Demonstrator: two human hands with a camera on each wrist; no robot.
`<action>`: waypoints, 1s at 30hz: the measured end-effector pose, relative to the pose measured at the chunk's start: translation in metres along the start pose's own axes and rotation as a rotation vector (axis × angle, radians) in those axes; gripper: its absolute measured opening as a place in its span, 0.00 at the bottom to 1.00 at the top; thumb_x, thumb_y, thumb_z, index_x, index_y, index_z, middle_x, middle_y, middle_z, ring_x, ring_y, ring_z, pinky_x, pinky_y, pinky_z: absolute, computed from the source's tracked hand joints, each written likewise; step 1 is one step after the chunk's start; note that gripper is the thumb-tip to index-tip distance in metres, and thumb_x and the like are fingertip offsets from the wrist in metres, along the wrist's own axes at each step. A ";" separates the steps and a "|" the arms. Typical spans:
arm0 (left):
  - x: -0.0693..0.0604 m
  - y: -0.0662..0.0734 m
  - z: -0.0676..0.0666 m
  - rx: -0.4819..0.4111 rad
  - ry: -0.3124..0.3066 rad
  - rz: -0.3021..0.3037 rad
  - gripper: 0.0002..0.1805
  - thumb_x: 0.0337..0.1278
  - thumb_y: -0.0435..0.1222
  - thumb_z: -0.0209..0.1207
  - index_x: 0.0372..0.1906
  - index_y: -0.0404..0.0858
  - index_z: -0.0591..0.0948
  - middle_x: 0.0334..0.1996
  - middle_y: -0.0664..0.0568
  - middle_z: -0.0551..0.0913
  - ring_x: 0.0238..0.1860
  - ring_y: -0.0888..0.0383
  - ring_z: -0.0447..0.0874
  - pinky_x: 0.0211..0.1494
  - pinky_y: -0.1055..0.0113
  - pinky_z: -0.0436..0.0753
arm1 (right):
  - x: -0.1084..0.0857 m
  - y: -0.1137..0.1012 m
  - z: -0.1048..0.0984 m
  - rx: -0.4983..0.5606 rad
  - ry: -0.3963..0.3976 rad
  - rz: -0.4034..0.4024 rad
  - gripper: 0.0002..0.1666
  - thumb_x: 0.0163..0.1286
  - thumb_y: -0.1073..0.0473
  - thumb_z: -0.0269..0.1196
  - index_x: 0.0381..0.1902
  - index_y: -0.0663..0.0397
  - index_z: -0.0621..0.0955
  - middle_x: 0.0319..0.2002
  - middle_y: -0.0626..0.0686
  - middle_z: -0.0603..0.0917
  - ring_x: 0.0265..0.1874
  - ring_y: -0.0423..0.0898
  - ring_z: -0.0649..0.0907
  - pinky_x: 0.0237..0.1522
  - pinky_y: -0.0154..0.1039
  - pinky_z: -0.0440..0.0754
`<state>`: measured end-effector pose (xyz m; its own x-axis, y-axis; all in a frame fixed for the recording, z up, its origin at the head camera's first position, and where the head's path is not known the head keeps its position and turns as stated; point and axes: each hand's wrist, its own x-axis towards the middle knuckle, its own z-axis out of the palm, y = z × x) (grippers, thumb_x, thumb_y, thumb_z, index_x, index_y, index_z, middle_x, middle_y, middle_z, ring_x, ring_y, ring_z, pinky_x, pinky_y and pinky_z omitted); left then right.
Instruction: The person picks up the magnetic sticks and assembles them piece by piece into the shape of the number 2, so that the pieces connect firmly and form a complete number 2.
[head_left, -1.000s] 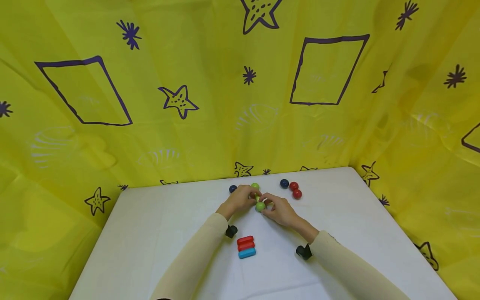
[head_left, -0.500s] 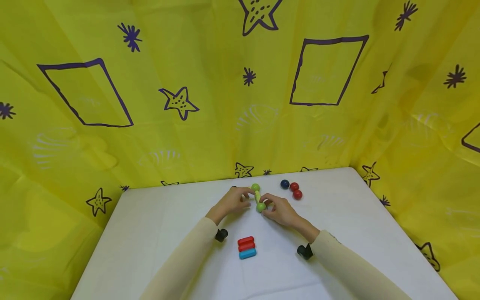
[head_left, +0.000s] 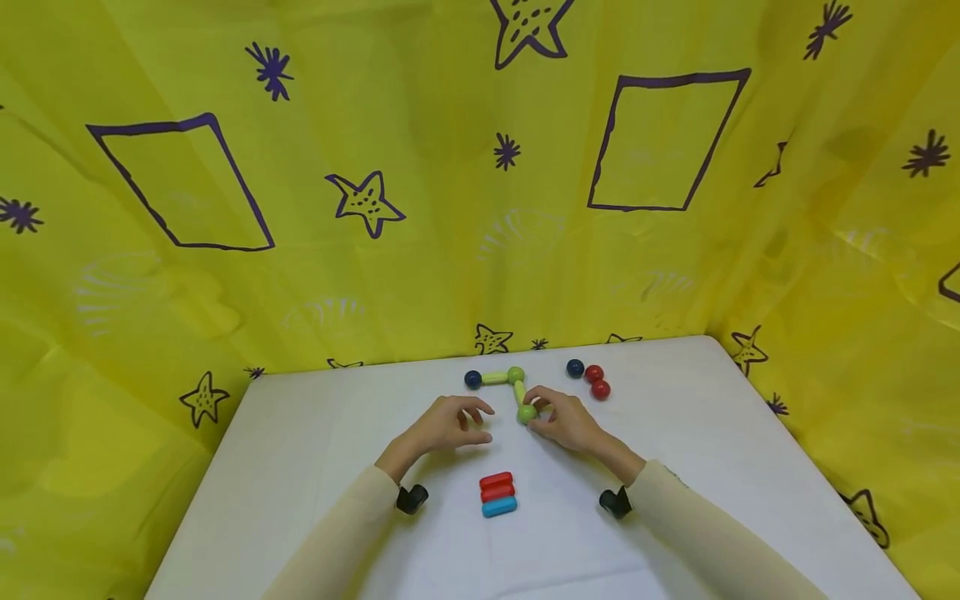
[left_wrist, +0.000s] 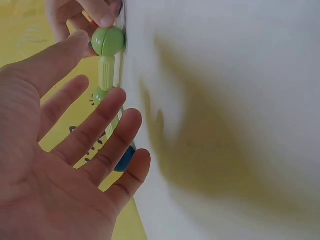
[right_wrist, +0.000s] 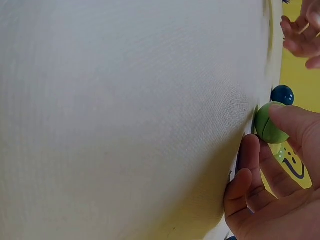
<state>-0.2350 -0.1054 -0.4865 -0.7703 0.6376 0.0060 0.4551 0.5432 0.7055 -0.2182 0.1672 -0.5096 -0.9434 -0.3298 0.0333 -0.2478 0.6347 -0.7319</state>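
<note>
Near the back of the white table lies a joined chain: a dark blue ball, a pale green rod, a green ball, a second pale green rod and a nearer green ball. My right hand pinches that nearer ball between thumb and fingers; the right wrist view shows the thumb on the green ball. Left of the chain, my left hand is apart from it, fingers spread and holding nothing, as its palm shows in the left wrist view.
Two red rods and a blue rod lie side by side nearer the front. A loose dark blue ball and two red balls rest at the back right. A yellow patterned curtain stands behind the table.
My left hand has let go of the chain and drawn back to the left and nearer, uncovering the blue ball and its rod. My right hand stays at the nearer green ball.
</note>
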 end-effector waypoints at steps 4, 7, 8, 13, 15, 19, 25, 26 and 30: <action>-0.010 0.004 0.004 -0.017 -0.018 0.021 0.22 0.57 0.43 0.74 0.55 0.40 0.85 0.41 0.48 0.87 0.33 0.55 0.79 0.37 0.68 0.79 | 0.000 0.000 -0.001 0.001 0.003 -0.004 0.19 0.67 0.64 0.71 0.53 0.46 0.80 0.48 0.55 0.87 0.29 0.46 0.77 0.35 0.37 0.78; -0.016 0.006 0.009 -0.015 -0.034 0.017 0.23 0.56 0.43 0.74 0.56 0.42 0.85 0.41 0.49 0.87 0.33 0.55 0.79 0.38 0.69 0.79 | -0.001 0.000 -0.002 0.002 0.005 -0.019 0.19 0.67 0.64 0.71 0.53 0.46 0.80 0.48 0.56 0.87 0.28 0.45 0.77 0.34 0.38 0.78; -0.017 0.006 0.011 -0.015 -0.037 0.017 0.23 0.56 0.43 0.75 0.56 0.42 0.85 0.41 0.50 0.87 0.33 0.54 0.79 0.38 0.69 0.79 | -0.001 0.001 -0.002 0.002 0.006 -0.021 0.19 0.67 0.64 0.71 0.53 0.46 0.80 0.48 0.56 0.87 0.28 0.45 0.77 0.34 0.38 0.78; -0.022 0.008 0.020 -0.025 -0.054 0.010 0.23 0.56 0.42 0.75 0.57 0.44 0.85 0.40 0.52 0.86 0.31 0.57 0.78 0.37 0.70 0.78 | -0.001 0.003 -0.001 -0.002 0.004 -0.026 0.19 0.67 0.64 0.71 0.54 0.47 0.80 0.48 0.56 0.87 0.27 0.45 0.77 0.34 0.36 0.78; -0.024 0.009 0.024 -0.034 -0.059 0.010 0.22 0.56 0.42 0.75 0.56 0.43 0.85 0.38 0.53 0.86 0.30 0.60 0.76 0.36 0.71 0.78 | -0.001 0.003 -0.001 -0.005 0.000 -0.028 0.19 0.68 0.64 0.70 0.54 0.48 0.80 0.48 0.56 0.87 0.28 0.45 0.78 0.34 0.36 0.79; -0.027 0.011 0.030 -0.053 -0.061 0.024 0.21 0.56 0.40 0.75 0.55 0.43 0.86 0.35 0.54 0.85 0.27 0.62 0.74 0.34 0.72 0.75 | 0.000 0.002 -0.003 -0.007 -0.007 -0.023 0.19 0.68 0.64 0.70 0.54 0.48 0.80 0.49 0.56 0.87 0.30 0.45 0.78 0.36 0.37 0.80; -0.029 0.013 0.036 -0.035 -0.076 0.014 0.19 0.57 0.40 0.74 0.54 0.42 0.87 0.32 0.57 0.83 0.28 0.65 0.73 0.35 0.73 0.76 | 0.001 -0.001 -0.004 0.000 -0.022 -0.021 0.19 0.68 0.64 0.70 0.54 0.47 0.79 0.49 0.57 0.87 0.30 0.46 0.78 0.37 0.39 0.79; -0.029 0.013 0.036 -0.032 -0.081 0.012 0.19 0.57 0.39 0.74 0.54 0.42 0.87 0.32 0.57 0.83 0.29 0.65 0.73 0.35 0.73 0.76 | 0.001 0.000 -0.004 0.000 -0.022 -0.022 0.19 0.68 0.64 0.70 0.54 0.47 0.79 0.49 0.57 0.87 0.29 0.46 0.78 0.36 0.39 0.79; -0.030 0.015 0.037 -0.027 -0.103 0.016 0.18 0.58 0.38 0.73 0.53 0.42 0.87 0.31 0.59 0.82 0.29 0.65 0.73 0.35 0.73 0.76 | 0.001 0.000 -0.003 0.000 -0.015 -0.029 0.19 0.68 0.64 0.70 0.54 0.48 0.79 0.49 0.57 0.87 0.27 0.45 0.77 0.34 0.38 0.78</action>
<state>-0.1884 -0.0964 -0.5023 -0.7123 0.6998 -0.0547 0.4540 0.5187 0.7244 -0.2194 0.1691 -0.5076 -0.9324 -0.3588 0.0442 -0.2750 0.6245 -0.7310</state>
